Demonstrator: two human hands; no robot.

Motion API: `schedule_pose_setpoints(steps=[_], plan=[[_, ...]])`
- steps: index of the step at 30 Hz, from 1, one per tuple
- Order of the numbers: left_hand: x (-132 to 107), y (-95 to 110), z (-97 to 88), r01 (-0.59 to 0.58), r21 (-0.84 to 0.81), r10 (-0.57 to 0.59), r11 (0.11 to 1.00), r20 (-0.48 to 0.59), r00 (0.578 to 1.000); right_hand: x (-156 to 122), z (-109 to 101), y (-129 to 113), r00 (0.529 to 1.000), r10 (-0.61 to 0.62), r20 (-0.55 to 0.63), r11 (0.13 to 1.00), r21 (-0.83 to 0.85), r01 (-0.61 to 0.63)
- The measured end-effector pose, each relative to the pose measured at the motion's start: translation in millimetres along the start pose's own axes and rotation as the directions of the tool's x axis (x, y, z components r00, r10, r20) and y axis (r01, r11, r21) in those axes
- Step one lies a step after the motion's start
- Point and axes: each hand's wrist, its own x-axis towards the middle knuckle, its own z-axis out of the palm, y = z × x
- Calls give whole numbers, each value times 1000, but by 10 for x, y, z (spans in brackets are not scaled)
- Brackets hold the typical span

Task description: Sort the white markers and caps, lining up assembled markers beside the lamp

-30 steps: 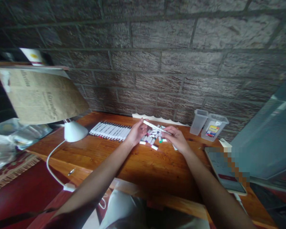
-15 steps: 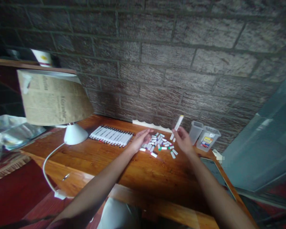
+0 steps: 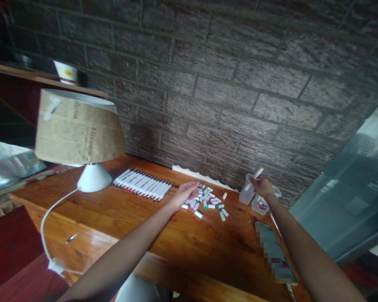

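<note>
My right hand (image 3: 264,187) is closed around a white marker (image 3: 257,173) with a yellow end. The marker is tilted and held at the narrower clear plastic container (image 3: 246,193); I cannot tell if its lower end is inside. A wider clear container (image 3: 260,205) with a coloured label stands beside it, partly hidden by that hand. My left hand (image 3: 185,195) rests at the left edge of a loose pile of white marker caps (image 3: 205,196) with coloured ends. Its fingers are loosely bent, with nothing visible in them. A row of white markers (image 3: 143,183) lies side by side further left.
A table lamp (image 3: 94,178) with a newspaper-print shade stands at the left, its white cord hanging over the table edge. A phone-like device (image 3: 275,251) lies at the right edge. A white wavy strip (image 3: 204,176) runs along the brick wall. A paper cup (image 3: 66,72) sits on a shelf.
My right hand has moved right with the marker, from beside the caps to the clear containers. My left hand stays by the caps. The view has shifted slightly.
</note>
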Motion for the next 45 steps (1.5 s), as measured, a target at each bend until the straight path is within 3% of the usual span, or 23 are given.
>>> schedule_pose_setpoints(steps=[4, 10, 21, 27, 31, 34, 40, 45], plan=[[10, -11, -13, -7, 11, 7, 1000, 3, 1000, 21, 54, -74, 999, -11, 52, 994, -105, 16], [15, 9, 2, 6, 32, -7, 999, 8, 1000, 4, 18, 5, 998, -11, 67, 996, -88, 17], [35, -31, -12, 28, 27, -28, 999, 3, 1000, -49, -46, 12, 969, -153, 193, 971, -154, 184], [36, -42, -10, 23, 52, -23, 998, 8, 1000, -66, -199, 42, 900, -294, 321, 939, -79, 335], [42, -65, -17, 33, 63, -34, 997, 11, 999, -97, -241, 43, 880, -381, 283, 874, -199, 443], [40, -64, -22, 43, 62, -44, 997, 15, 999, -143, -223, 26, 867, -418, 271, 865, -174, 471], [30, -47, -14, 27, 83, -29, 996, 22, 999, -345, -215, 4, 771, -463, 438, 851, -23, 525], [24, -48, -3, 37, 75, -39, 997, 21, 999, -408, -318, 20, 730, -561, 389, 790, -11, 613]])
